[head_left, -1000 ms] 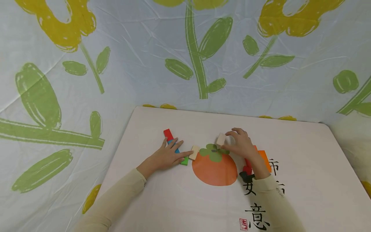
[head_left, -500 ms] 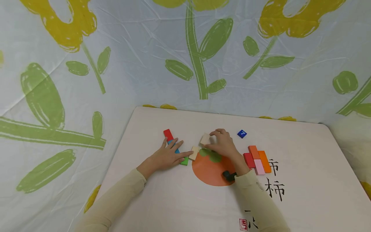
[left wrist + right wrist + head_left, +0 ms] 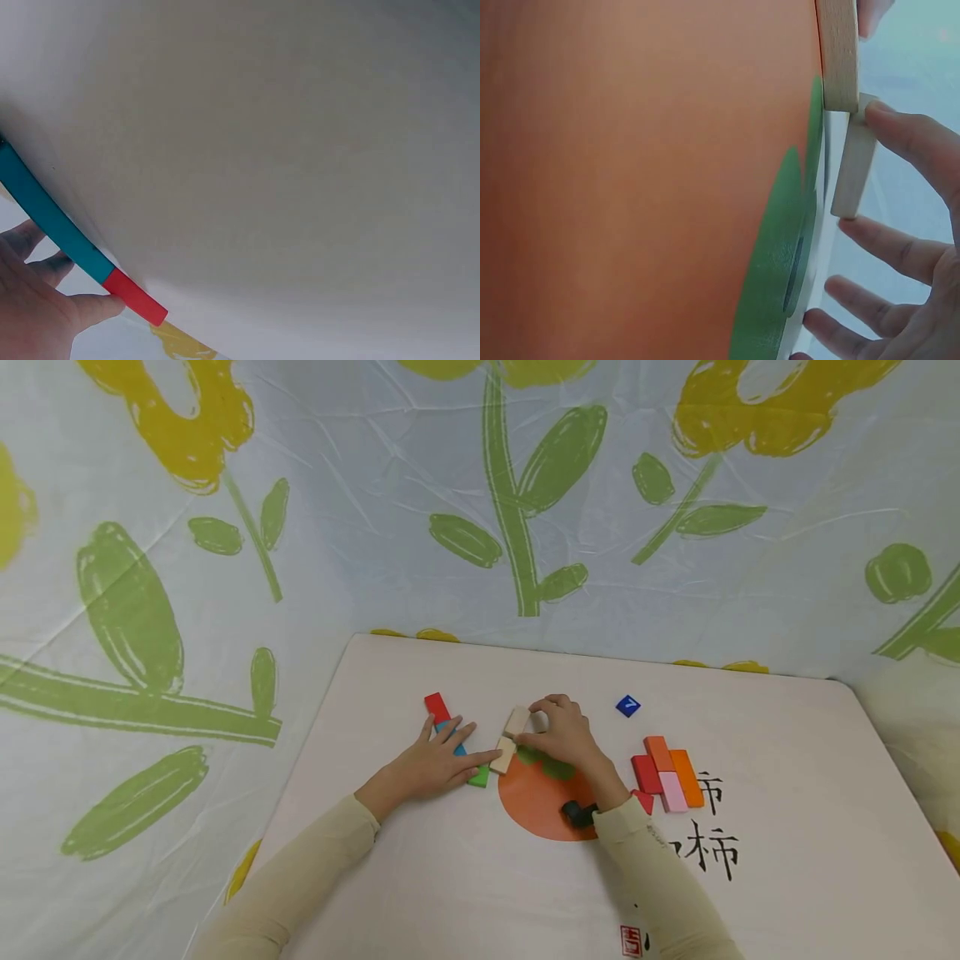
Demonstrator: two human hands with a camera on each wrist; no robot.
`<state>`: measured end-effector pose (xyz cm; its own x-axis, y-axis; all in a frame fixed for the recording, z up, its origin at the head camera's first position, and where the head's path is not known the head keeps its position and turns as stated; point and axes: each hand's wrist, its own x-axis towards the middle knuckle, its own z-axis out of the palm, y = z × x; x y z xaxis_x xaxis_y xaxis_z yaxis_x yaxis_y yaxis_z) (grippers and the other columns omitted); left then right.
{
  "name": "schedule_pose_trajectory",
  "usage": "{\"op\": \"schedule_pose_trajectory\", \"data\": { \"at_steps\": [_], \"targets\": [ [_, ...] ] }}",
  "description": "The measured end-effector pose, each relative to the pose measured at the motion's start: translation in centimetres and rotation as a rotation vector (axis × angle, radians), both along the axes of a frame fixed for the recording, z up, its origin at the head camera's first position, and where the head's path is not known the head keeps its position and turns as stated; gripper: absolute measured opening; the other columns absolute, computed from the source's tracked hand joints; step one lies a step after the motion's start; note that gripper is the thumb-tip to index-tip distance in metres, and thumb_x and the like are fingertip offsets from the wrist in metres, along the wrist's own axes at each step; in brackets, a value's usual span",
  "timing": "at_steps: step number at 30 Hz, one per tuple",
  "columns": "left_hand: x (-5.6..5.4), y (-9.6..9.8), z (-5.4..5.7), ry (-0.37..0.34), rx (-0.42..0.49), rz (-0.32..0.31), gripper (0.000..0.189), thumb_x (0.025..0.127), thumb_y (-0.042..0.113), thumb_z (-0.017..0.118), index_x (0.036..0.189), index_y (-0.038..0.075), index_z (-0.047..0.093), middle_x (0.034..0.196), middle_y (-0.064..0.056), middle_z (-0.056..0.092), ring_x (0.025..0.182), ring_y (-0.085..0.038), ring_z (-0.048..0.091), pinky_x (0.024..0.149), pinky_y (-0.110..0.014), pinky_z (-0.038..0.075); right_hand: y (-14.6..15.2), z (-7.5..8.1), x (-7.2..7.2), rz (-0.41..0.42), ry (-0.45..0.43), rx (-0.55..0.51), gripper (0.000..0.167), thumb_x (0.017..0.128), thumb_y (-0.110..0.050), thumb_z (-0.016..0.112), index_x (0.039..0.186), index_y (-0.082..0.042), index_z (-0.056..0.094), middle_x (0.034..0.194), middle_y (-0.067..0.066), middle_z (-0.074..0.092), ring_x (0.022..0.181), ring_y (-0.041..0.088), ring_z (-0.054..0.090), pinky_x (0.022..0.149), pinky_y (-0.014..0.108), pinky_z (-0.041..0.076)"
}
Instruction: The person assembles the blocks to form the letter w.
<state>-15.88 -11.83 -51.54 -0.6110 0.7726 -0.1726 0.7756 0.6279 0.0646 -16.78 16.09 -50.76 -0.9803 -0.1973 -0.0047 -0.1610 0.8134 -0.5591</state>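
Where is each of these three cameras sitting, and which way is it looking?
Head: worn on the head, looking down at the table, both hands and sleeves.
Left wrist: low at the left hand, facing the teal block and red block.
Right wrist: beside the right hand, facing two beige blocks.
Shared: head and right wrist both show the beige blocks.

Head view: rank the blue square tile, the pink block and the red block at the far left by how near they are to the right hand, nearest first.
From the right hand:
1. Blue square tile, just to its right, farther back.
2. Pink block, right of it, in the cluster.
3. Red block, far left, beyond the left hand.
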Motion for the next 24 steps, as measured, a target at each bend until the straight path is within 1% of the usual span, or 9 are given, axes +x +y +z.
{"op": "schedule_pose_trajectory", "data": {
  "at_steps": [7, 10, 14, 19, 24],
  "targets": [
    [0.08, 0.0, 0.07, -0.006, 0.014, 0.002, 0.052, 0.107, 0.051, 0.034, 0.157, 0.048, 0.023, 0.161, -0.015, 0.026, 0.148, -0.041, 0.018, 0.109, -0.071, 0.016, -0.13, -0.01, -0.03, 0.012, -0.001, 0.037, 0.062, 0.08, -0.05, 0.08, 0.122, -0.007, 0.067, 0.137, 0.026, 0.048, 0.121, 0.048, 0.045, 0.09, 0.069, 0.04],
    [0.07, -0.05, 0.02, 0.005, 0.016, -0.003, 0.051, 0.107, 0.051, 0.034, 0.157, 0.047, 0.024, 0.161, -0.015, 0.027, 0.148, -0.042, 0.019, 0.109, -0.072, 0.018, -0.18, 0.12, 0.05, 0.013, -0.01, 0.038, 0.062, 0.08, -0.05, 0.081, 0.123, -0.007, 0.067, 0.137, 0.026, 0.048, 0.121, 0.049, 0.045, 0.091, 0.069, 0.04],
    [0.02, -0.04, -0.01, 0.02, -0.002, -0.009, 0.052, 0.107, 0.052, 0.033, 0.157, 0.048, 0.021, 0.161, -0.015, 0.027, 0.148, -0.041, 0.019, 0.109, -0.071, 0.019, -0.26, 0.23, 0.07, 0.012, -0.021, 0.041, 0.063, 0.08, -0.05, 0.081, 0.124, -0.008, 0.067, 0.138, 0.026, 0.048, 0.123, 0.048, 0.043, 0.093, 0.068, 0.039],
    [0.0, 0.05, -0.02, 0.022, -0.011, -0.008, 0.052, 0.107, 0.052, 0.032, 0.157, 0.049, 0.021, 0.161, -0.014, 0.027, 0.148, -0.041, 0.019, 0.109, -0.071, 0.018, -0.14, 0.02, 0.01, 0.018, -0.032, 0.052, 0.063, 0.081, -0.051, 0.08, 0.126, -0.009, 0.066, 0.139, 0.025, 0.047, 0.125, 0.047, 0.041, 0.094, 0.068, 0.037],
    [0.08, 0.12, -0.01, 0.02, -0.007, -0.002, 0.051, 0.107, 0.052, 0.034, 0.157, 0.049, 0.023, 0.161, -0.015, 0.028, 0.148, -0.041, 0.019, 0.109, -0.071, 0.018, -0.04, -0.14, 0.04, 0.017, -0.022, 0.032, 0.057, 0.084, -0.049, 0.077, 0.125, -0.009, 0.067, 0.138, 0.026, 0.048, 0.124, 0.047, 0.042, 0.093, 0.068, 0.037]
  ]
}}
